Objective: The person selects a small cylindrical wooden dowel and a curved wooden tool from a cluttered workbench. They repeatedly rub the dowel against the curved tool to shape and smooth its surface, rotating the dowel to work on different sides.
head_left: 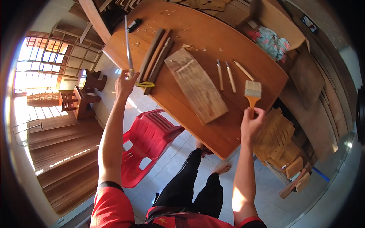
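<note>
Left hand: the left hand is at the desk's left edge; fingers closed around the pale handle of a long, slender, silvery metal tool, blade pointing away from the person.
Right hand: the right hand is near the right corner; fingers pinching the orange handle of a flat, pale-bristled brush. Bristle contact with the desk: cannot be determined.
Desk: orange-brown wooden top, bearing scattered pale wood shavings.
Board: rectangular brown wooden board, lying flat between the hands, a pale groove-like mark across its far part.
Bars: long, narrow dark-brown wooden bars, side by side, just right of the metal tool.
Slim tools: two thin, pale-handled tools and a pale wooden pencil, between board and brush.
</note>
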{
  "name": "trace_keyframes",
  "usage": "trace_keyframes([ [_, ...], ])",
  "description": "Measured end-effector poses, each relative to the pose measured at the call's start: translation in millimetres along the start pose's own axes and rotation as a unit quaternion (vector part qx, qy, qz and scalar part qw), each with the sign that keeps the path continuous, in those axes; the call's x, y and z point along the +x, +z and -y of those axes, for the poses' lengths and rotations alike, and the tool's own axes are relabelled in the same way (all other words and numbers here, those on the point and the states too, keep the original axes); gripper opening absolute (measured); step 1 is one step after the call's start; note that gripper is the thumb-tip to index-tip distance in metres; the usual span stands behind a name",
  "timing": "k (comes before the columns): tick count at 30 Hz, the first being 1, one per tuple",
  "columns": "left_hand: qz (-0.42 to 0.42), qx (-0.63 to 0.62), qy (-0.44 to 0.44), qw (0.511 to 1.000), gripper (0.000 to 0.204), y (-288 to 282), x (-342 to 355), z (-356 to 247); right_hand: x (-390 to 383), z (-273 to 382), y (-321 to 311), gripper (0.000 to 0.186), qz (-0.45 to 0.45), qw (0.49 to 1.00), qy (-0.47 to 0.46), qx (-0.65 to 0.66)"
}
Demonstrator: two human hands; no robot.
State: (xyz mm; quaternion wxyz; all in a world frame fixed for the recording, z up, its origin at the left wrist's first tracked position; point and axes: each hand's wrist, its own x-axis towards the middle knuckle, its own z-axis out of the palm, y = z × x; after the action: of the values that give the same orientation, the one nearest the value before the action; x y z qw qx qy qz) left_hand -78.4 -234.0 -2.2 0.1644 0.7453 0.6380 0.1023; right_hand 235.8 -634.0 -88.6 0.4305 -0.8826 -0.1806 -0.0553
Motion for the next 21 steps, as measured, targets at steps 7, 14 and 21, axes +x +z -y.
trace_keyframes([
  [7,0.022,0.121,0.092,0.988,0.072,1,76,35,-8,2,4,0.025,0.032,0.996,-0.057,-0.06],
  [14,0.128,0.064,0.202,0.969,0.064,37,134,53,-28,-13,-14,0.03,0.017,0.996,0.024,0.089],
  [21,0.028,0.074,0.386,0.919,0.057,41,230,167,-96,-118,-138,0.027,0.022,0.994,0.103,0.008],
])
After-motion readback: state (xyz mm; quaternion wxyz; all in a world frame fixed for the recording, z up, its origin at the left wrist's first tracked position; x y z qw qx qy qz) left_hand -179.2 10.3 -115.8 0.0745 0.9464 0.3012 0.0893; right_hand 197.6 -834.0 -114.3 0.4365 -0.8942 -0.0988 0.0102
